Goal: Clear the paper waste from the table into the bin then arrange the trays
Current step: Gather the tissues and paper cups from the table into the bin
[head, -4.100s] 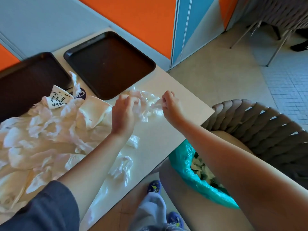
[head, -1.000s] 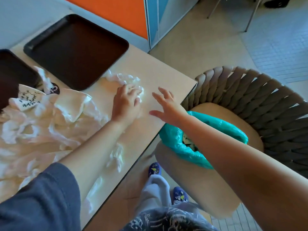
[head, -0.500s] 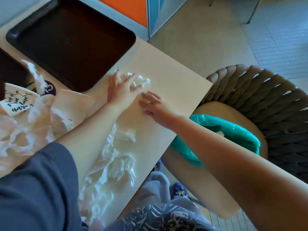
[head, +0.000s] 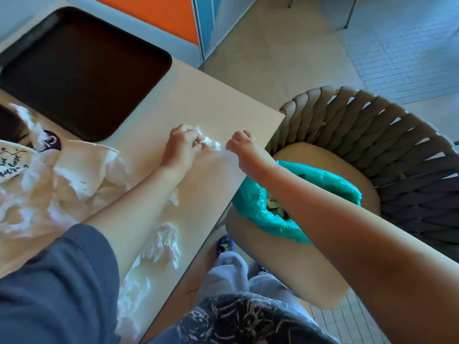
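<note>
My left hand (head: 181,148) grips a small crumpled white paper wad (head: 210,144) on the beige table (head: 213,103), near its right corner. My right hand (head: 244,147) hovers just right of the wad with its fingers curled and its thumb pointing at it; I cannot tell whether it holds any paper. A big heap of white paper waste (head: 62,180) lies at the left. A dark brown tray (head: 87,68) sits at the back, and a second tray (head: 7,125) shows at the left edge. The tan bin (head: 273,274) with a teal liner (head: 250,207) stands under my right forearm.
More crumpled paper (head: 166,242) lies along the table's near edge. A printed wrapper (head: 12,160) and a purple round item (head: 51,143) sit by the heap. A woven grey chair (head: 372,135) curves around behind the bin. My feet are on the floor below the table edge.
Both hands had lain flat on the table by the wad. Now my left hand has closed around it and my right hand has curled and lifted beside it.
</note>
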Demonstrator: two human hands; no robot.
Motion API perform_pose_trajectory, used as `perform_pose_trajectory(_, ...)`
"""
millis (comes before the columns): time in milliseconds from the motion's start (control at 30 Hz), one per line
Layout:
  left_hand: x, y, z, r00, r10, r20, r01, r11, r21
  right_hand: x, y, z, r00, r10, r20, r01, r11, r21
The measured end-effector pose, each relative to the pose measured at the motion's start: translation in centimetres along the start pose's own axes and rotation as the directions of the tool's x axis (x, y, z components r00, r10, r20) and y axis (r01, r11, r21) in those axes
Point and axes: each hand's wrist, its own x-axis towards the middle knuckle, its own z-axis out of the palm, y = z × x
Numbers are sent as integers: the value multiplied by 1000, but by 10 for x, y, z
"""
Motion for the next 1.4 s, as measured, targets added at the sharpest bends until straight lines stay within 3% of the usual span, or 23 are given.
perform_pose_trajectory(300, -36, 87, 44, 990, 133, 55, -134, 991, 3, -68, 61, -28, 995, 96, -20, -95, 995, 7)
perform_pose_trajectory(400, -50, 112, 67, 966, 235, 104, -234, 972, -25, -94, 89, -29, 990, 138, 38, -138, 990, 13)
perform_pose_trajectory(800, -94, 144, 137, 924, 258, 283, -255, 966, -45, -162, 137, -29, 944, 228, 239, -225, 973, -43)
perform_pose_trajectory(1100, -116, 151, 126, 956, 222, 193, -229, 973, 13, -165, 132, -36, 969, 131, 209, -118, 990, -72)
perform_pose_trajectory(1400, -146, 120, 63, 991, 137, -11, -137, 990, 30, -126, 62, -40, 992, -53, 118, 58, 998, -37)
